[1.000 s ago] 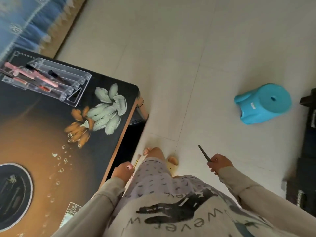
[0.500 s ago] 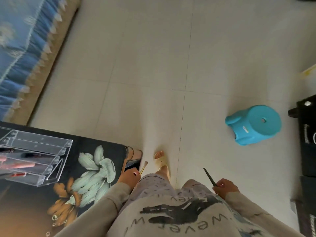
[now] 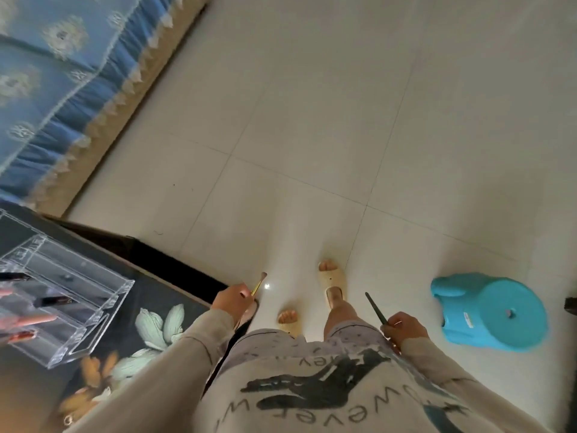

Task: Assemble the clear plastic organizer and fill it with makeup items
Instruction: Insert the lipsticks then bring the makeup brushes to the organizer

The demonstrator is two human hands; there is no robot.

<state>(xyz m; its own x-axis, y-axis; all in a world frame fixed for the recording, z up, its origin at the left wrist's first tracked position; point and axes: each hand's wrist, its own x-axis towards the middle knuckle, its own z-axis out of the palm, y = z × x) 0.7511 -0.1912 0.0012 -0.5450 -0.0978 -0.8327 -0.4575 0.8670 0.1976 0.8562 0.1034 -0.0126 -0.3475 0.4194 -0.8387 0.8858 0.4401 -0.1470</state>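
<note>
The clear plastic organizer (image 3: pixel 67 303) lies on the dark flowered table (image 3: pixel 150 335) at the left edge, with several pink and dark makeup sticks in its compartments. My left hand (image 3: pixel 232 300) hangs beside the table's corner and grips a small gold-handled makeup brush (image 3: pixel 259 283) that points up and away. My right hand (image 3: pixel 404 328) is at my right side, its fingers curled round a thin dark makeup pencil (image 3: pixel 376 309). Both hands are well apart from the organizer.
I stand on a pale tiled floor (image 3: pixel 312 135) in beige slippers (image 3: pixel 332 281). A turquoise plastic stool (image 3: pixel 493 312) sits to the right. A sofa with a blue fringed cover (image 3: pixel 62 89) fills the upper left, beyond the table.
The view has swung away from the table, so the organizer slid to the left edge and more floor and sofa show. Both hands keep their items, still at my sides.
</note>
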